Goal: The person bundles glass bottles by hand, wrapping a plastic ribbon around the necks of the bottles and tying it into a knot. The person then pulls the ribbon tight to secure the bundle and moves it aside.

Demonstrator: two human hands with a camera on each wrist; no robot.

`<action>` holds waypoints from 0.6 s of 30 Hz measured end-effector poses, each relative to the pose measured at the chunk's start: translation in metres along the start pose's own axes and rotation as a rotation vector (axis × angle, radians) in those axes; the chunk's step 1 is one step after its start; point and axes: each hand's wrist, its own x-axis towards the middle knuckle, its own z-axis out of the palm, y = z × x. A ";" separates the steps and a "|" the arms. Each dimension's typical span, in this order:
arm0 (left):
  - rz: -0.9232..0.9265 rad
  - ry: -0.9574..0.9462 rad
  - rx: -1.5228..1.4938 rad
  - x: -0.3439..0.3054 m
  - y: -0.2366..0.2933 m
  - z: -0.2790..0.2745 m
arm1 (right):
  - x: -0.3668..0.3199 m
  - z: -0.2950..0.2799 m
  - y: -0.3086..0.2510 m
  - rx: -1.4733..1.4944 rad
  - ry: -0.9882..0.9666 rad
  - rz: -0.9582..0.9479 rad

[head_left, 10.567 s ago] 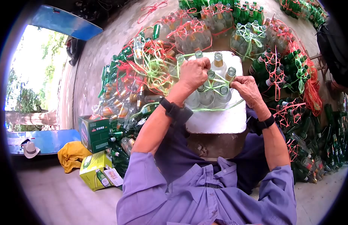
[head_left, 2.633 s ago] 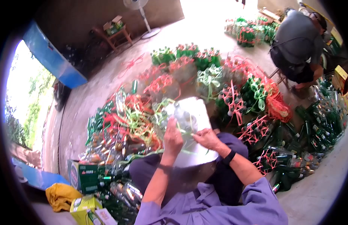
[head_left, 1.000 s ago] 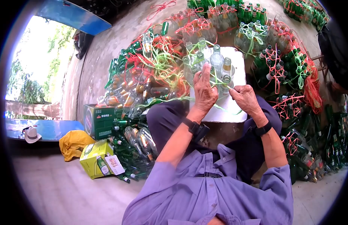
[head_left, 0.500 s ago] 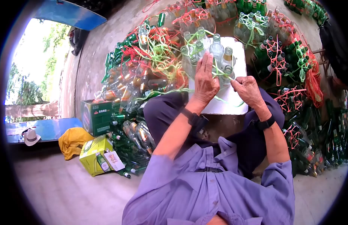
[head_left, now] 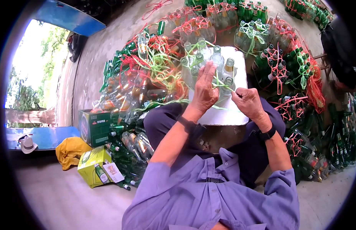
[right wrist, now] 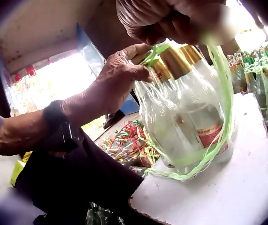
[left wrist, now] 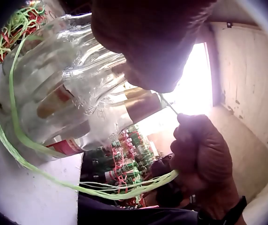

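Observation:
Clear glass bottles (head_left: 217, 58) stand upright in a cluster on a white board (head_left: 239, 73), green plastic strap (right wrist: 225, 112) laced between their necks and looped around their sides. Across the near-left necks lies my left hand (head_left: 205, 92), fingers extended, its thumb holding strap at a neck; the right wrist view shows this left hand (right wrist: 110, 82) from the side. My right hand (head_left: 251, 102), at the cluster's near-right corner, pinches strap drawn from the necks. In the left wrist view the right hand (left wrist: 201, 150) also has a loose length hanging from it.
Tangled red and green straps (head_left: 159, 57) and loose bottles (head_left: 124, 92) lie left. Tied bundles (head_left: 251, 36) stand behind and right, beside more loose green bottles (head_left: 341, 142). A green carton (head_left: 95, 128) and yellow-green box (head_left: 94, 165) are at lower left.
My left hand has come from the back-left necks to the near ones, and its fingers have straightened. Over the last second both hands have stayed nearly still on the strap as the head view shifted.

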 end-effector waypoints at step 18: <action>-0.035 0.048 -0.010 -0.001 0.002 0.002 | 0.073 -0.019 0.013 -0.428 -0.020 -0.317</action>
